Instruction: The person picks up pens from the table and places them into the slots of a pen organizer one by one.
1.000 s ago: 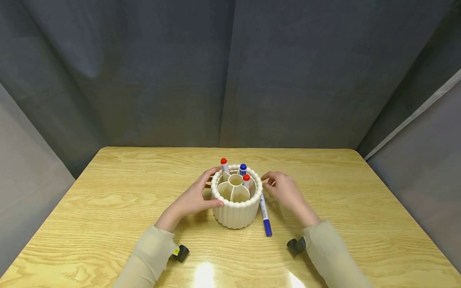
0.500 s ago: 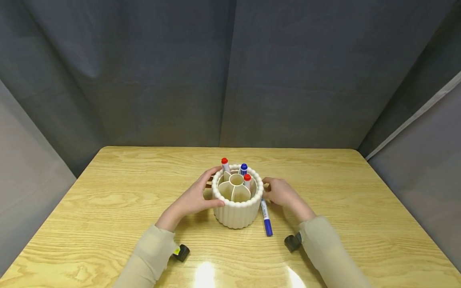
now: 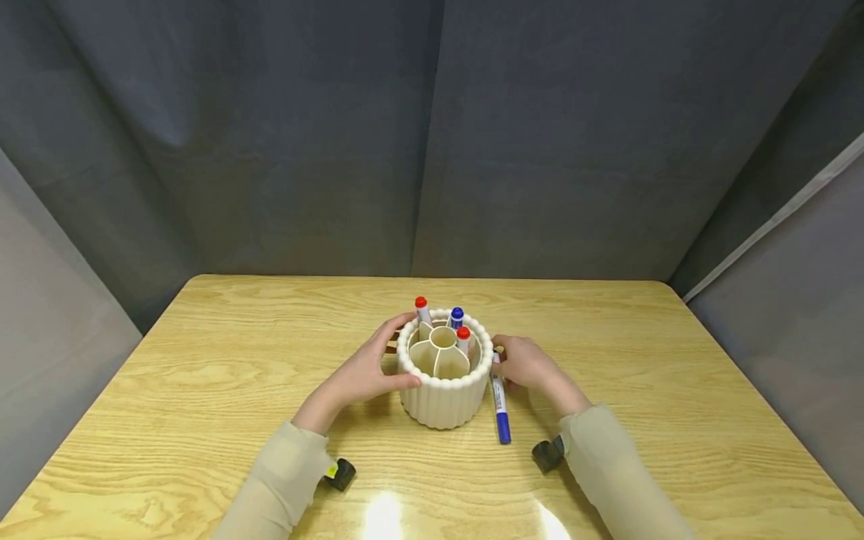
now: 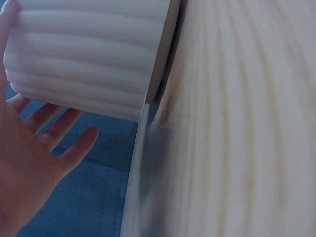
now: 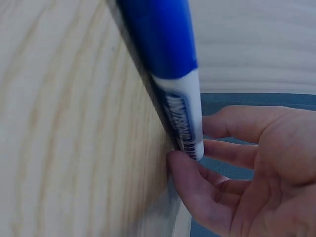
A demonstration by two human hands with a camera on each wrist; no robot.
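Note:
A white ribbed pen holder point(image 3: 442, 401) stands mid-table with two red-capped markers point(image 3: 421, 304) point(image 3: 463, 334) and a blue-capped marker point(image 3: 457, 314) upright in its compartments. My left hand point(image 3: 367, 369) cups its left side, thumb on the front rim and fingers round the back. In the left wrist view the holder point(image 4: 89, 54) sits above my spread fingers point(image 4: 64, 133). A blue marker point(image 3: 500, 409) lies on the table just right of the holder. My right hand point(image 3: 521, 363) pinches its far white end; in the right wrist view the fingertips point(image 5: 185, 165) sit at the marker point(image 5: 170, 59) barrel's end.
The wooden table point(image 3: 223, 352) has rounded far corners and grey curtains close on three sides. Black wrist cameras point(image 3: 340, 474) point(image 3: 547, 454) ride under both beige sleeves near the front edge.
My right hand has moved left and down from beside the holder onto the marker's far end, and that end has shifted slightly. The left hand and holder stay put.

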